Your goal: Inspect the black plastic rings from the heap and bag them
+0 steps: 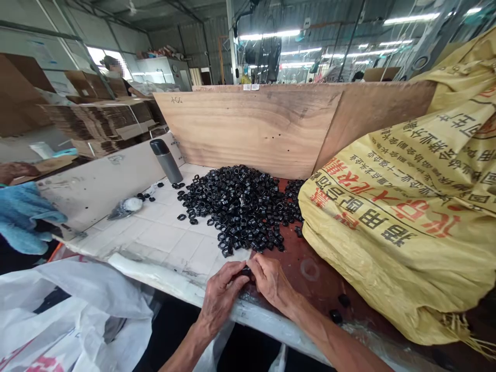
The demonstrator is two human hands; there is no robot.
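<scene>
My left hand (222, 292) and my right hand (270, 279) meet at the front edge of the table, fingers closed together on one small black plastic ring (246, 270). Most of that ring is hidden by the fingertips. Just beyond my hands lies a large heap of similar black plastic rings (244, 201), partly on white board and partly on the dark red tabletop (298, 263). A few rings are scattered at the heap's left side. Two small black pieces (335, 315) lie to the right of my right forearm.
A big yellow woven sack (372, 206) leans in from the right. Wooden panels (251, 129) wall off the back. At left stand a grey flask (166, 161) and a small plastic bag (126, 206). Blue gloves (27, 214) and a white sack (77, 310) are nearer. A person (116, 75) is behind.
</scene>
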